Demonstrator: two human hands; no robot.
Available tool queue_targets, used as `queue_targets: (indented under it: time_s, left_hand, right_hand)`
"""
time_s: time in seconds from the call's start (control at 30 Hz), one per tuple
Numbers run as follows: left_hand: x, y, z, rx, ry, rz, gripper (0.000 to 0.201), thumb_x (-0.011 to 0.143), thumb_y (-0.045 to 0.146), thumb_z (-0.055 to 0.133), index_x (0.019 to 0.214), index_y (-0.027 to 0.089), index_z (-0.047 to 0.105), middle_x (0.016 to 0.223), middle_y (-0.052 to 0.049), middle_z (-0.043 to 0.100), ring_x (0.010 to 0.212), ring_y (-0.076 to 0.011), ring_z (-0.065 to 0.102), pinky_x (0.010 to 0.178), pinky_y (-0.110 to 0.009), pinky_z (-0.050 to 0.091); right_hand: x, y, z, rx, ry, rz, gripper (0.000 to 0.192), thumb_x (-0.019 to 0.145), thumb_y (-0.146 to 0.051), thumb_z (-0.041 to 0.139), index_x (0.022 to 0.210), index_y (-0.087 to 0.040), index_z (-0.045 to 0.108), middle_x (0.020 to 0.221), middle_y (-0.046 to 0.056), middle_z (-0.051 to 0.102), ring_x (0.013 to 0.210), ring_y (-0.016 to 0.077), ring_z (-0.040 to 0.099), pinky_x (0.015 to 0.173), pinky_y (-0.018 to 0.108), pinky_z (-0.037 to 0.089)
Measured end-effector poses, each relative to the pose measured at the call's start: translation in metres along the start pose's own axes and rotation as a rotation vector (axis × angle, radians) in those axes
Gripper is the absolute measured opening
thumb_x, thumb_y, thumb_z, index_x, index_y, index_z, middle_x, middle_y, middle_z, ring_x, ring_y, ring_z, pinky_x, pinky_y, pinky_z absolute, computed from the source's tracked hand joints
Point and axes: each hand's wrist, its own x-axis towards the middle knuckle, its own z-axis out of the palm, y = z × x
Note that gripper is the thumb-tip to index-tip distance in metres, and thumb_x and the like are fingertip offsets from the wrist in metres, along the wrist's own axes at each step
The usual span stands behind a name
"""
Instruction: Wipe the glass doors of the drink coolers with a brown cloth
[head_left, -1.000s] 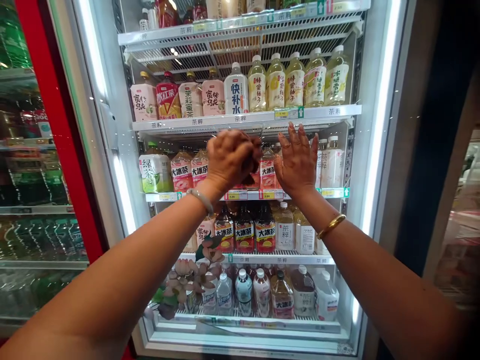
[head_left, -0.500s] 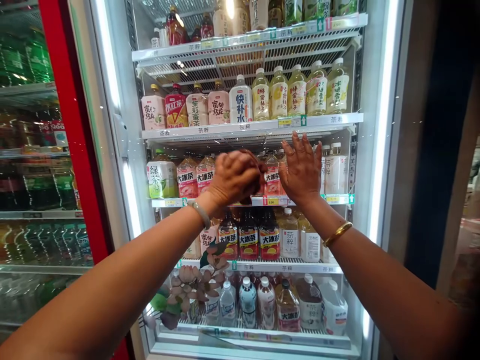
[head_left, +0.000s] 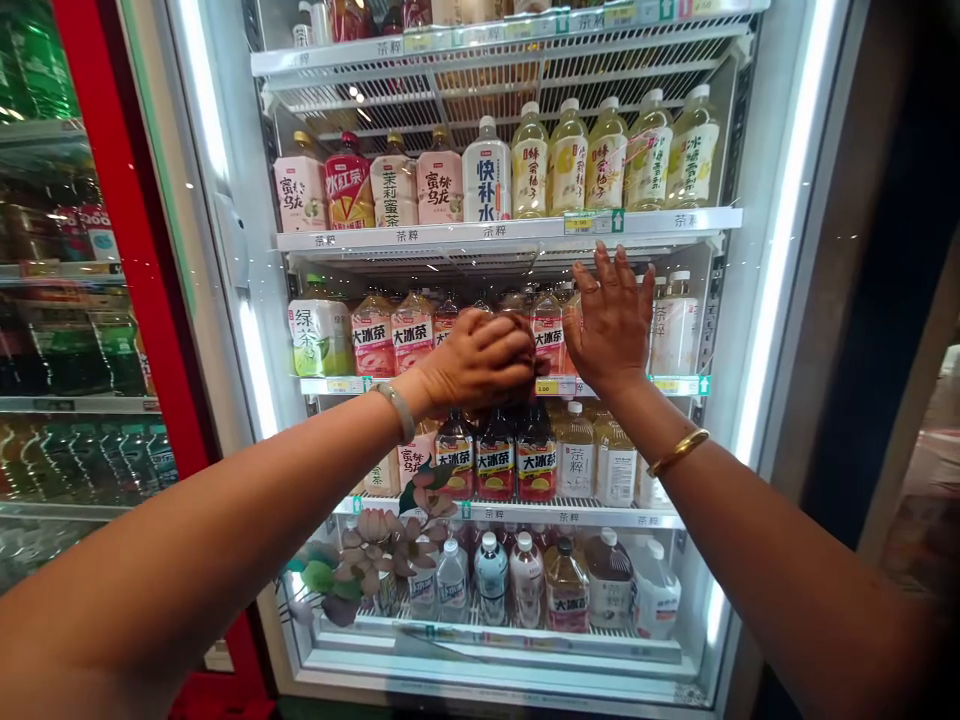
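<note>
Pressing left hand, right hand on cooler door; lit bottle shelves.

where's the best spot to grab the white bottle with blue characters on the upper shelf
Grip the white bottle around its narrower neck just below the cap, coming straight in from the front. It stands upright, wedged between a pink-label bottle and a yellow bottle, so its sides look hard to reach.

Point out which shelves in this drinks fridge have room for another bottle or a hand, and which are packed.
The only open gap is overhead: between the caps of the upper bottle row and the wire shelf above. Along the fronts, that row, the dark tea bottles and the bottom row stand shoulder to shoulder. The left hand and right hand cover the middle shelf's centre.
</note>
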Motion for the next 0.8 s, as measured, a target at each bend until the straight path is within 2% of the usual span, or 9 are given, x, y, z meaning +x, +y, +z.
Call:
queue_targets:
  time_s: [0.07, 0.1, 0.2, 0.3, 0.47, 0.53, 0.63, 0.73, 0.8]
  left_hand:
    - [-0.003, -0.011, -0.004, -0.066, -0.067, 0.170, 0.017, 0.098, 0.041, 0.056, 0.113, 0.040, 0.066, 0.135, 0.002, 0.066, 0.126, -0.0228, 0.057, 0.097, -0.047, 0.044]
    - [-0.005, -0.020, -0.006, -0.085, -0.089, 0.150, 0.018, 0.098, 0.042, 0.057, 0.113, 0.039, 0.066, 0.136, 0.002, 0.066, 0.127, -0.0233, 0.057, 0.097, -0.047, 0.044]
    - [-0.008, -0.042, -0.009, -0.047, -0.037, -0.254, 0.025, 0.095, 0.046, 0.063, 0.116, 0.034, 0.066, 0.132, -0.006, 0.066, 0.126, -0.0285, 0.056, 0.099, -0.051, 0.044]
    - [-0.007, -0.028, -0.004, 0.076, 0.150, -0.616, 0.028, 0.092, 0.042, 0.066, 0.116, 0.028, 0.066, 0.129, -0.012, 0.065, 0.124, -0.0326, 0.055, 0.098, -0.053, 0.043]
    - [-0.009, 0.021, 0.002, 0.042, 0.159, -0.202, 0.014, 0.093, 0.036, 0.067, 0.106, 0.031, 0.067, 0.126, -0.006, 0.069, 0.120, -0.0292, 0.057, 0.096, -0.050, 0.044]
    - [-0.011, 0.014, 0.000, 0.022, 0.155, -0.073, 0.014, 0.094, 0.034, 0.066, 0.107, 0.031, 0.067, 0.126, -0.004, 0.070, 0.120, -0.0280, 0.058, 0.095, -0.049, 0.044]
    - [-0.015, -0.022, -0.004, -0.034, 0.093, 0.078, 0.014, 0.096, 0.042, 0.064, 0.107, 0.035, 0.067, 0.128, 0.000, 0.070, 0.123, -0.0246, 0.058, 0.096, -0.047, 0.046]
    - [-0.023, -0.047, -0.007, -0.046, 0.090, -0.031, 0.021, 0.095, 0.048, 0.064, 0.110, 0.035, 0.067, 0.132, 0.000, 0.067, 0.126, -0.0237, 0.056, 0.098, -0.047, 0.046]
    - [-0.028, -0.043, -0.007, 0.001, 0.152, -0.226, 0.026, 0.094, 0.046, 0.064, 0.113, 0.029, 0.067, 0.132, -0.006, 0.065, 0.126, -0.0278, 0.054, 0.098, -0.051, 0.046]
  right_hand:
    - [0.000, 0.000, 0.000, 0.000, 0.001, 0.002, 0.060, 0.099, -0.033, 0.050, 0.158, -0.025, 0.041, 0.172, 0.009, 0.032, 0.162, 0.0316, 0.022, 0.132, 0.066, 0.012]
    - [0.000, -0.001, 0.000, -0.001, -0.001, 0.004, 0.060, 0.098, -0.032, 0.050, 0.158, -0.025, 0.041, 0.172, 0.009, 0.032, 0.162, 0.0316, 0.022, 0.132, 0.066, 0.012]
    - [0.000, -0.001, 0.001, -0.001, -0.006, 0.010, 0.062, 0.097, -0.032, 0.050, 0.158, -0.025, 0.040, 0.172, 0.009, 0.031, 0.163, 0.0316, 0.021, 0.132, 0.066, 0.011]
    - [-0.001, 0.001, 0.002, 0.010, 0.003, 0.008, 0.062, 0.097, -0.031, 0.050, 0.158, -0.025, 0.040, 0.172, 0.008, 0.030, 0.163, 0.0319, 0.021, 0.132, 0.067, 0.009]
    - [-0.001, -0.003, 0.005, 0.063, 0.025, -0.036, 0.062, 0.096, -0.029, 0.050, 0.158, -0.024, 0.041, 0.172, 0.009, 0.031, 0.163, 0.0297, 0.022, 0.133, 0.067, 0.009]
    - [0.002, -0.016, 0.007, 0.082, 0.002, -0.085, 0.060, 0.097, -0.028, 0.049, 0.157, -0.023, 0.043, 0.171, 0.008, 0.033, 0.162, 0.0270, 0.025, 0.134, 0.064, 0.008]
    - [0.010, -0.048, 0.014, 0.122, -0.040, -0.133, 0.052, 0.102, -0.030, 0.045, 0.153, -0.023, 0.049, 0.169, 0.005, 0.039, 0.161, 0.0239, 0.028, 0.136, 0.059, 0.008]
    - [0.014, -0.079, 0.023, 0.143, -0.027, -0.063, 0.049, 0.105, -0.030, 0.038, 0.152, -0.026, 0.051, 0.168, 0.002, 0.040, 0.161, 0.0229, 0.029, 0.136, 0.060, 0.008]
    - [0.014, -0.091, 0.029, 0.124, -0.017, -0.021, 0.052, 0.104, -0.030, 0.039, 0.156, -0.024, 0.046, 0.171, 0.004, 0.035, 0.162, 0.0243, 0.025, 0.135, 0.062, 0.007]
